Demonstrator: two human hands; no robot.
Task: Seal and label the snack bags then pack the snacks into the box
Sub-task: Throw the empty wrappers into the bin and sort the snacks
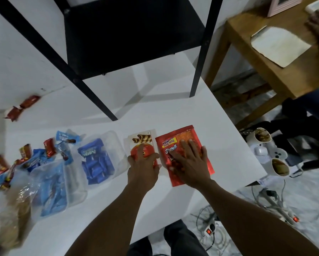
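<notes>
A red Beng-Beng snack bag [187,137] lies flat on the white table [173,111]. My right hand [189,163] presses on it, fingers spread. Just left of it sits a small wafer-roll pack [142,140], white on top and red below. My left hand [143,167] grips its near end, index finger stretched over the front. Further left, clear plastic bags [97,157] hold blue wrapped snacks. Loose red and blue wrapped snacks [49,147] lie scattered at the far left. No box is visible.
A black metal stand [132,34] straddles the back of the table. Two red snacks [23,108] lie by the wall. A bread bag [9,213] sits near left. Right of the table edge are two mugs [278,167], cables, and a wooden table [288,71].
</notes>
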